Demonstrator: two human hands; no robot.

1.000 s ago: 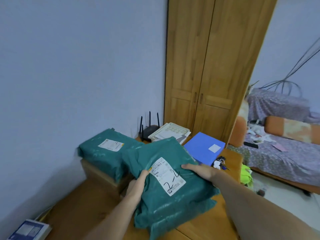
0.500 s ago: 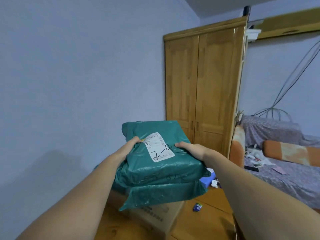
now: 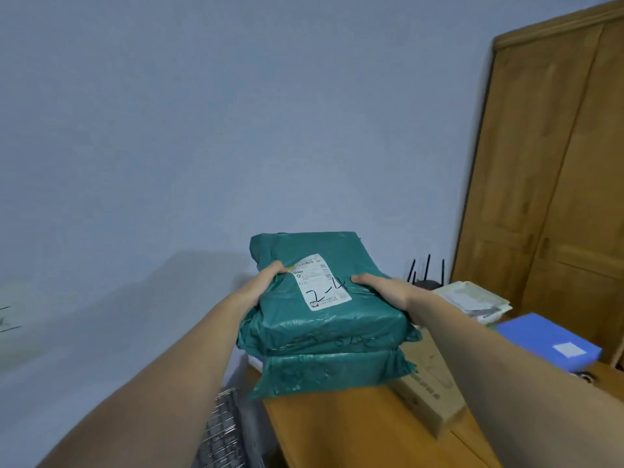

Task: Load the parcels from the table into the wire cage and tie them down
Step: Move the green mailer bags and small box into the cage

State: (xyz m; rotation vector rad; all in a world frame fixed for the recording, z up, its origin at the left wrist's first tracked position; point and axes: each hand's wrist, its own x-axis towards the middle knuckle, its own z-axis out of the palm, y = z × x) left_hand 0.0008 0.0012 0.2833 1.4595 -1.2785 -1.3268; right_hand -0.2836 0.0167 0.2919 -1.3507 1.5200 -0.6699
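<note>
I clamp two stacked green parcels [image 3: 324, 319] between my left hand [image 3: 266, 282] and right hand [image 3: 381, 290], thumbs on top to steady them, above the wire cage [image 3: 223, 434].

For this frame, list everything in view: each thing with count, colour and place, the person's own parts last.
parcels: two, green, stacked, held up over the table's left end
label: one, white, on the top parcel
table: one, wooden, lower right
cardboard box: one, brown, on the table under the right arm
folder: one, blue, right edge
papers: one stack, white, behind the folder
router: one, black, by the wall
wardrobe: one, wooden, right
wire cage: one, grey, bottom left of the table
left hand: grips the top parcel
right hand: grips the top parcel
</note>
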